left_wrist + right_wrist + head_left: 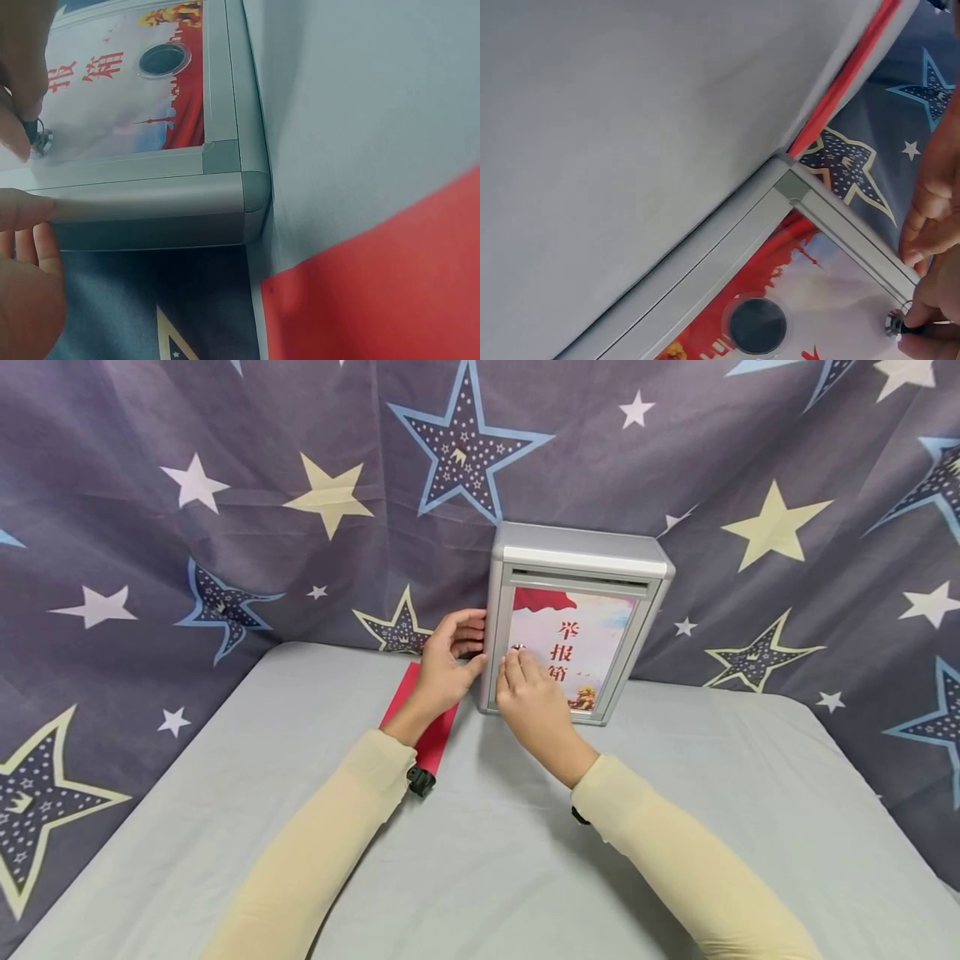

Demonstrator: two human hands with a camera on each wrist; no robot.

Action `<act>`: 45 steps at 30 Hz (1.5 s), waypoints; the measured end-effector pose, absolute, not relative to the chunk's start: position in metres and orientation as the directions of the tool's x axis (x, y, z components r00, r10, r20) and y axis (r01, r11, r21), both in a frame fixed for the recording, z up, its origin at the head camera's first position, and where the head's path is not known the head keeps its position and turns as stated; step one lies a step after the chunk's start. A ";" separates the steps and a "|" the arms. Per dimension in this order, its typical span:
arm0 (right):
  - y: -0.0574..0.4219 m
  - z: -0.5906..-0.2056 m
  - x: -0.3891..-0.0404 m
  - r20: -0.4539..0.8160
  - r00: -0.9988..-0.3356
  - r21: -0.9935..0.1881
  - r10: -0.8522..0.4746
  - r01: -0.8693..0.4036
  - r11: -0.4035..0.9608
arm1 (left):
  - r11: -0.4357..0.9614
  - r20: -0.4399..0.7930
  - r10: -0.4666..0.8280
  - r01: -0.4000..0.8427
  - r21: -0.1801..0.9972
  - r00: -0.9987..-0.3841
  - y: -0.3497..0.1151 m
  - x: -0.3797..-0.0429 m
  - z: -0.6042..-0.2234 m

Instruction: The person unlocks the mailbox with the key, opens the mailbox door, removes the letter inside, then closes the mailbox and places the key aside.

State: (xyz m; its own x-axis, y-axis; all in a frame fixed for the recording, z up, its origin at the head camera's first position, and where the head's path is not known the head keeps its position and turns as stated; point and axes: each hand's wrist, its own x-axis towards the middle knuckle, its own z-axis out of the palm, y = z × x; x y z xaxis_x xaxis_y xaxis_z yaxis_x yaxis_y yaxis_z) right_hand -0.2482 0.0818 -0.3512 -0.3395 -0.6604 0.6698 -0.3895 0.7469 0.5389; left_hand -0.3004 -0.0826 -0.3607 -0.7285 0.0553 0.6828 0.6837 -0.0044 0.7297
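A grey metal box (585, 543) stands upright against the backdrop, its printed front panel (611, 631) facing me and a slot near its top. In the left wrist view, my right hand (536, 706) pinches a small key with a black head (31, 132) at the round metal lock (46, 141) on the panel's left side; the same lock (892, 323) shows in the right wrist view. My left hand (446, 668) rests against the box's left side, thumb near the front edge and fingers loosely bent along the side. The key's blade is hidden.
A red sheet (442, 739) lies on the grey-covered table (495, 860) under my left wrist. Behind the box hangs a dark curtain (262, 435) with stars. A round dark window (164, 59) sits low on the panel.
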 end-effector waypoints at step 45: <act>0.103 -0.353 -0.258 0.655 -0.188 0.599 -0.731 -0.460 0.655 | -0.007 0.686 0.045 0.687 0.727 -0.726 -0.081 -0.306 -0.364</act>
State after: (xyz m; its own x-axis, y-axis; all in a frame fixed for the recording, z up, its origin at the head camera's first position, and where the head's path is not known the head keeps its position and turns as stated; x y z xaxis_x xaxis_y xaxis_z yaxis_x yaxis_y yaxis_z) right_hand -0.2576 0.1028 -0.3533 -0.1879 -0.7314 0.6555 -0.4603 0.6551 0.5991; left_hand -0.3056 -0.0811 -0.3641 -0.7258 0.0445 0.6865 0.6869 -0.0069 0.7267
